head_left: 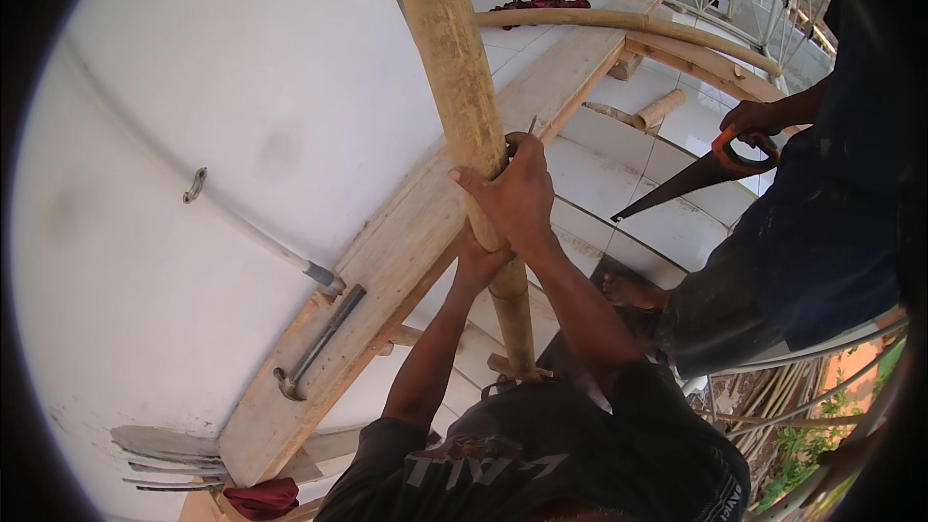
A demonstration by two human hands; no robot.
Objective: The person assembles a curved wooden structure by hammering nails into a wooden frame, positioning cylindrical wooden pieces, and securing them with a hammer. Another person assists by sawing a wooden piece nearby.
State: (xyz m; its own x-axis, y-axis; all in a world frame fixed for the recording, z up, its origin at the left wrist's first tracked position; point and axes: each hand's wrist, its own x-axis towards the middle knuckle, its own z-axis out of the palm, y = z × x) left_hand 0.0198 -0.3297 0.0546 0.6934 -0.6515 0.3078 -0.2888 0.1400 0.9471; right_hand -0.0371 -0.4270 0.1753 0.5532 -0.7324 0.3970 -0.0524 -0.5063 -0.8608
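A thick bamboo pole point(449, 68) rises steeply in front of me, its upper end wide and close to the white wall. My right hand point(520, 184) is wrapped round the middle of it, thumb on the near face. Just below, my left hand point(480, 261) grips the same pole, its fingers mostly hidden behind it. A thin, dark pointed piece point(532, 124) sticks up beside my right fingers; I cannot make out what it is. The pole's lower part point(512, 314) runs down towards my body. Behind my hands lies a long wooden plank point(416, 203).
A claw hammer point(319, 343) rests on the plank at left. To the right, another person's hand point(759, 123) holds a handsaw point(691, 179) with an orange handle. A short bamboo piece point(659, 109) lies on white tiled steps point(604, 169). A curved bamboo length point(619, 17) crosses behind.
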